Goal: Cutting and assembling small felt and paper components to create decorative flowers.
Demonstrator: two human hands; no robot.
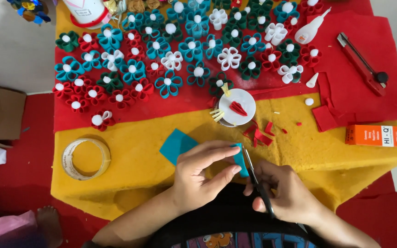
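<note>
Your left hand (203, 172) pinches a small teal felt strip (240, 160) between thumb and fingers, while your right hand (283, 190), closed round black scissors (257, 181), has the blades against that strip. Just beyond your left hand a teal felt sheet (176, 144) lies on the yellow felt surface (129, 138)

1. A yellow felt sheet (129, 138) covers the near part of the surface, with a red felt sheet (382, 92) spread beyond it.
2. On the yellow: a roll of clear tape (86, 158), a teal felt square (175, 144), red felt scraps (260, 133), a white lid (237, 106) and an orange box (381, 136).
3. On the red: rows of felt flowers (184, 46) — teal, red, green, white — plus a glue bottle (311, 28) and a red utility knife (361, 63).
</note>
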